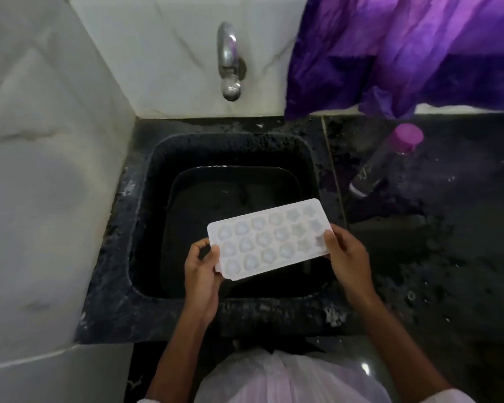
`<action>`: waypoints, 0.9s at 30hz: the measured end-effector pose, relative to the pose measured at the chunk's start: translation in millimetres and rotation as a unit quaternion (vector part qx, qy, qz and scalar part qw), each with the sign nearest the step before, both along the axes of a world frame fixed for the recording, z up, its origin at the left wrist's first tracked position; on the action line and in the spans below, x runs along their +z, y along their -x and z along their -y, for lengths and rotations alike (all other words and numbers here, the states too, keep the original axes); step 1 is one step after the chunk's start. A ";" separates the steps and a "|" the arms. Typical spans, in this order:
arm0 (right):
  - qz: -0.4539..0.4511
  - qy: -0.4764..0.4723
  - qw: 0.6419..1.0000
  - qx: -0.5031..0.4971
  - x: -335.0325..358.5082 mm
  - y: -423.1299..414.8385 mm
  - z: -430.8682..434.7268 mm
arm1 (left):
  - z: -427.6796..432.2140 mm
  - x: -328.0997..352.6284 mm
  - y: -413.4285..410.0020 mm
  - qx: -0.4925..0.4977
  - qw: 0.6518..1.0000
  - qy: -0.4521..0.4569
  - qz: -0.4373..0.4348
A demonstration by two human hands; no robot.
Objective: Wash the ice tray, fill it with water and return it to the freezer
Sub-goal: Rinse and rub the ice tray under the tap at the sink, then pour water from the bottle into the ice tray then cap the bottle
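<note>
Sink below; tray between hands

Your head camera looks steeply down, close above the sink, facing the tap and wall.

worn: pale white-pink top, thin, creased fabric | white short-sleeve edges at the lower frame: left sleeve, right sleeve | forearms bare down to left hand and right hand
</note>
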State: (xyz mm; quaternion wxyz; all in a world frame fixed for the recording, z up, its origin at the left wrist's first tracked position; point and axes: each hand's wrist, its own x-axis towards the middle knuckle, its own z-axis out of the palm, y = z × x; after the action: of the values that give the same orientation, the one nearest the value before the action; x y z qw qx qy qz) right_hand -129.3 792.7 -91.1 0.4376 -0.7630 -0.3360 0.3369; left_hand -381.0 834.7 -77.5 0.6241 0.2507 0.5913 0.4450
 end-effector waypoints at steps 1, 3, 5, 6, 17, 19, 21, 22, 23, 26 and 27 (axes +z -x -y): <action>0.007 0.001 1.000 -0.030 -1.2 -4.6 8.2 | 2.1 -0.9 -5.8 -0.019 1.000 -0.005 -0.013; 0.020 0.004 0.996 -0.084 -1.5 -17.7 24.0 | 4.8 -2.9 -19.8 -0.038 0.998 -0.012 -0.040; 0.034 0.005 0.993 -0.116 -0.6 -35.5 40.4 | 7.0 -3.4 -37.4 -0.045 0.996 -0.023 -0.075; 0.038 0.006 0.991 -0.125 -0.3 -45.4 48.1 | 8.3 -3.9 -46.8 -0.055 0.993 -0.035 -0.095; 0.068 0.019 0.987 -0.143 -3.8 -163.4 81.7 | 20.3 -5.5 -163.7 -0.144 0.965 -0.107 -0.188; 0.083 0.023 0.989 -0.118 -6.2 -184.7 83.1 | 22.4 -10.6 -183.9 -0.119 0.964 -0.113 -0.209; 0.097 0.023 0.990 -0.095 -7.0 -204.6 85.7 | 27.9 -15.6 -201.7 -0.096 0.962 -0.110 -0.229; 0.107 0.022 0.991 -0.082 -6.9 -213.8 86.1 | 30.5 -17.3 -209.8 -0.089 0.961 -0.109 -0.239; 0.114 0.022 0.991 -0.073 -6.4 -221.9 86.0 | 31.8 -19.1 -217.3 -0.085 0.959 -0.110 -0.248; 0.124 0.020 0.991 -0.047 -4.7 -240.3 88.2 | 36.9 -25.0 -234.3 -0.073 0.955 -0.102 -0.269; 0.126 0.016 0.991 -0.040 -4.3 -244.8 88.7 | 39.5 -26.5 -238.6 -0.067 0.955 -0.098 -0.271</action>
State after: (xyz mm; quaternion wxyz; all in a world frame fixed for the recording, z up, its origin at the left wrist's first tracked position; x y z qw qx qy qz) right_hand 115.6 703.9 -95.3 0.3924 -0.8192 -0.3521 0.2258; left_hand -142.4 795.1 -104.0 0.4414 0.4610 0.6733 0.3732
